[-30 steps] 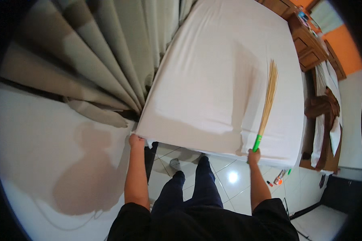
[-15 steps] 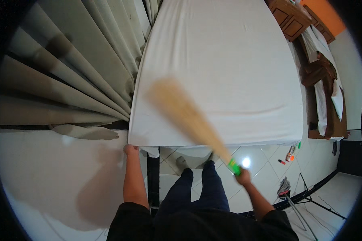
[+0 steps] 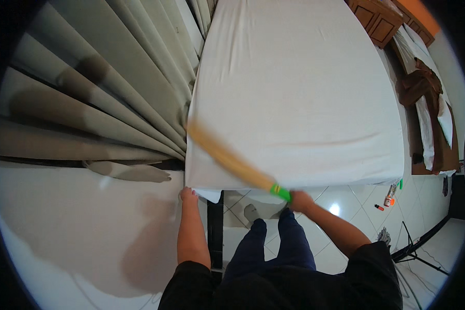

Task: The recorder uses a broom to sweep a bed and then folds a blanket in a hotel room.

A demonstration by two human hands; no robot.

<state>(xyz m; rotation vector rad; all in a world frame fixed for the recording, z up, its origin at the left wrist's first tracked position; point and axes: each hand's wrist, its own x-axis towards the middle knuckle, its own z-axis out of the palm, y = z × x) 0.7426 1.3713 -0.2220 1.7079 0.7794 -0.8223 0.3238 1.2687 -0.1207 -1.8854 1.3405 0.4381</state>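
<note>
The camera sits up on the person's head and looks down. The black shirt (image 3: 284, 287) is closest, and the white-sheeted bed (image 3: 299, 98) stretches away. Straight edges look bent.

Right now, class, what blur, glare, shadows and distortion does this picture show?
In the head view, motion blur smears the broom bristles; glare spots the floor tiles; soft shadows darken the curtain and pale surface at left; fisheye distortion bows the right edge of the bed.
</note>
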